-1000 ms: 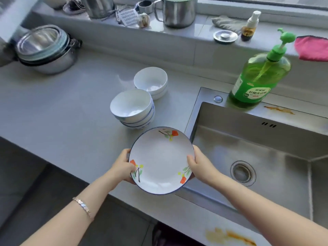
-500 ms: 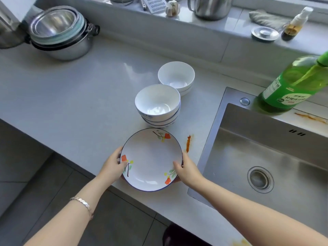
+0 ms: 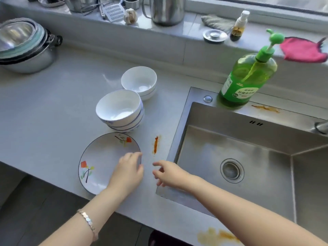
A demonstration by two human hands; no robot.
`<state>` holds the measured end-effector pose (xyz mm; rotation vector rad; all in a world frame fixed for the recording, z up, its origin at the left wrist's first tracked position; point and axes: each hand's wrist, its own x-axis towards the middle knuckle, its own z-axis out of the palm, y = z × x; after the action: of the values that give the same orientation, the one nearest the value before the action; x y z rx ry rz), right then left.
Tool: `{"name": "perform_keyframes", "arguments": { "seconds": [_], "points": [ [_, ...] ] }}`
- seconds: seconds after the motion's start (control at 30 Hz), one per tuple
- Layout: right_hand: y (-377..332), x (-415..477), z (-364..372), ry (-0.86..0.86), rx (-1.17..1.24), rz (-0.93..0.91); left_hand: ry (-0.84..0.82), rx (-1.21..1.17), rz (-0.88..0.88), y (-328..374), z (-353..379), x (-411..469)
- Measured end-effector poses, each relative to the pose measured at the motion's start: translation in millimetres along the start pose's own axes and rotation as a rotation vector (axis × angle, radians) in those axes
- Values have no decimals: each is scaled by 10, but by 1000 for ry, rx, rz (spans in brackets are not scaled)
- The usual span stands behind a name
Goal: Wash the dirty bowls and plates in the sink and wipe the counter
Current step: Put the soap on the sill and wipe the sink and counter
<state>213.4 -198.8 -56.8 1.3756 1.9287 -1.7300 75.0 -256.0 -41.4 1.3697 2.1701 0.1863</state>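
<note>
Head view: the floral plate (image 3: 103, 160) now lies flat on the grey counter (image 3: 53, 107), in front of the near stack of white bowls (image 3: 119, 109), with a second stack of bowls (image 3: 139, 80) behind. A second ago both hands held this plate by its rim at the sink's edge; both have since let go. The left hand (image 3: 128, 172) hovers over the plate's right rim, fingers loose and together; motion blur leaves it unclear whether the tips touch the rim. The right hand (image 3: 170, 173) is between plate and sink (image 3: 204, 153), fingers spread, holding nothing. The basin holds no dishes, so the washing appears complete. Wiping remains: an orange streak (image 3: 155, 144) lies just right of the plate, with stains on the sink ledge (image 3: 265, 108) and the counter's front edge (image 3: 216, 236). A pink cloth (image 3: 301, 50) lies on the sill, well apart.
</note>
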Motion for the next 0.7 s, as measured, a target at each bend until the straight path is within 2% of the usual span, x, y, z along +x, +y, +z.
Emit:
{"name": "perform_keyframes", "arguments": {
  "seconds": [0.1, 0.2, 0.43, 0.6, 0.7],
  "points": [
    [549, -430, -429, 74, -153, 32, -124, -58, 52, 711, 254, 2],
    [1250, -992, -894, 167, -250, 134, -143, 51, 191, 1459, 585, -30],
    [2998, -2321, -1938, 458, -283, 412, -387, 140, 378, 3133, 1448, -271],
    [3833, -2887, -2459, 804, -221, 636, -448, 193, 378, 3787, 1905, -427],
    [4118, -2968, -2587, 823, -174, 663, -442, 219, 341, 3931, 2018, -479]
  ]
}}
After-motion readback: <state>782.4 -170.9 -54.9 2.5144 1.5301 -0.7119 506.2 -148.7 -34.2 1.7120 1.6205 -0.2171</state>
